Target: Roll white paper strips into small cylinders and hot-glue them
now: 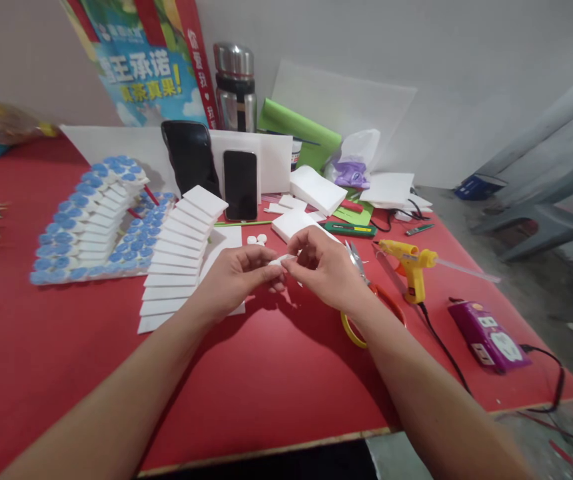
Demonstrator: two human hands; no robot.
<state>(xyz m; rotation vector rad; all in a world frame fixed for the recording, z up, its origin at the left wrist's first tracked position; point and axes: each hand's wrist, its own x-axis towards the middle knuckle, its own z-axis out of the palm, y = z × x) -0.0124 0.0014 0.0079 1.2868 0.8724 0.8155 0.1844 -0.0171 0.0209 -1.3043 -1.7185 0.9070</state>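
Observation:
Over the middle of the red table (266, 373), my left hand (246, 273) and my right hand (319, 263) meet, fingertips almost touching. Both pinch a small white piece (280, 260) between thumb and fingers. Left of my left hand lies a curved, stepped row of white slabs (176, 250). Small round white pieces (257, 239) sit just beyond my hands. A white block (294, 225) lies behind them, partly hidden by my right hand. Scissors (354, 330) with red and yellow handles rest partly under my right forearm.
A blue-and-white stepped model (79, 230) stands left. Two phones (240, 185) (191, 157) lean upright at the back near a steel flask (236, 87). To the right are a green cutter (349, 229), a yellow glue gun (411, 263) and a purple box (489, 335) with cables.

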